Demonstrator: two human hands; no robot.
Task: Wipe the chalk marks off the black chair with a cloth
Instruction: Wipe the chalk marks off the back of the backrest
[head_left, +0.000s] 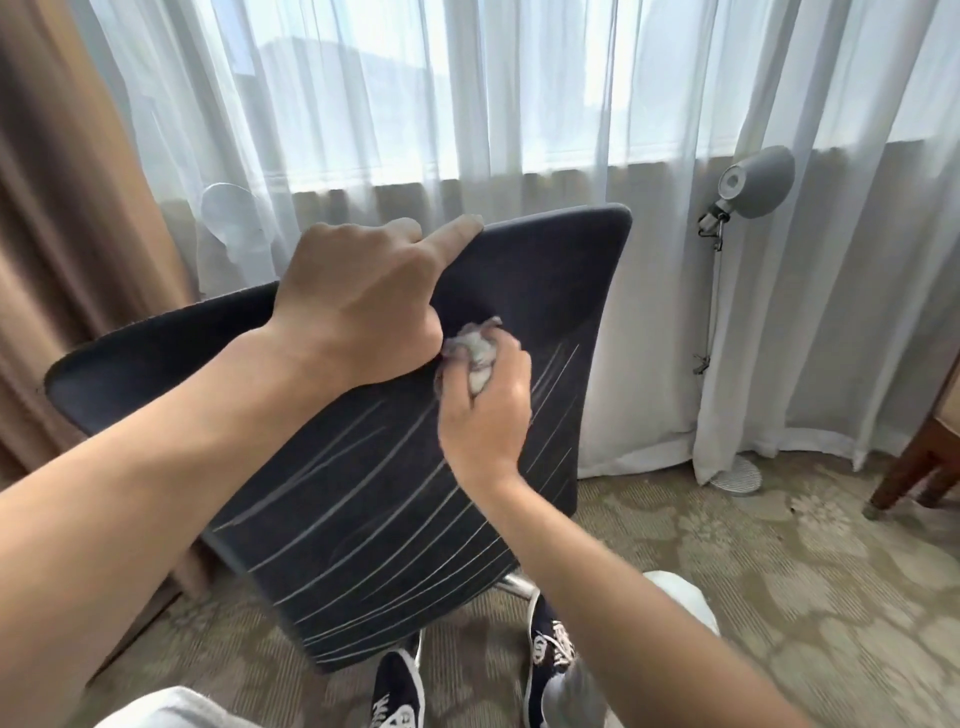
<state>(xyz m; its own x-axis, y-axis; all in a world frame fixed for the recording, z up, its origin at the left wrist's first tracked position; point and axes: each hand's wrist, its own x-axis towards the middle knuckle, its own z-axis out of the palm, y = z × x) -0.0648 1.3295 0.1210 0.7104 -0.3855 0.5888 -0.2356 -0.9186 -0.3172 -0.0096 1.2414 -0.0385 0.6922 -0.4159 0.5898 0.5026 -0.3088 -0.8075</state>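
The left hand (358, 306) grips the black chair (545, 291) at its top edge; the right hand (485, 410) clenches a balled cloth (475, 353) against the backrest. Firm strokes along the chalk marks (395, 551) toward the bottom edge would likely clear them.

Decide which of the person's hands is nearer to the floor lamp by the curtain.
Right. The right hand, gripping the cloth against the chair back, sits closer to the floor lamp; the left hand holds the chair's top edge, farther from it.
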